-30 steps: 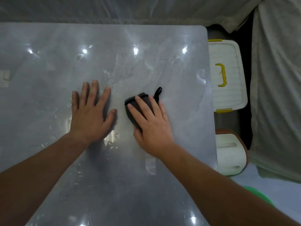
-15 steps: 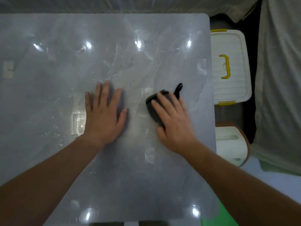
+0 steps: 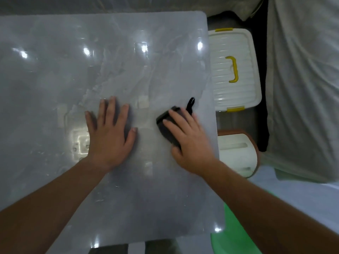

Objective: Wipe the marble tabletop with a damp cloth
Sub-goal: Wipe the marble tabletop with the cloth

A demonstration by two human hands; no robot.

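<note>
The right hand point(image 3: 190, 142) lies on top of the one dark grey folded cloth point(image 3: 165, 125). Its grip is wide: the fingers point(image 3: 176, 118) stretch nearly straight over the cloth and press it flat against the glossy grey marble bench point(image 3: 55, 79). The thumb lies at the cloth's near edge, and I cannot tell whether it tucks under. The cloth sits on the right part of the bench, near its right edge, and shows past the fingertips on the left and far sides. One thin black loop point(image 3: 190, 104) sticks out from the cloth's far corner and lies on the marble, just beyond the fingers.

The left hand point(image 3: 110, 136) holds nothing. Its grip is wide too: palm down, four fingers and thumb spread flat on the marble. It is beside the cloth but apart from it, with a strip of bare stone between the two hands.

Counted: two hands, one cloth, one loop. Four bright light reflections point(image 3: 144, 48) stand in a row across the far half of the bench, and two more lie near its close edge. Off the bench to the right and lower down:
- one white ribbed plastic storage box point(image 3: 233, 92) with one yellow handle point(image 3: 236, 70) and two yellow clasps point(image 3: 235, 108)
- one white container with a brown rim point(image 3: 236, 156), nearer than the box
- one green plastic object point(image 3: 231, 241) by the bench's near corner

Pale crumpled fabric point(image 3: 302, 88) fills the right side
</note>
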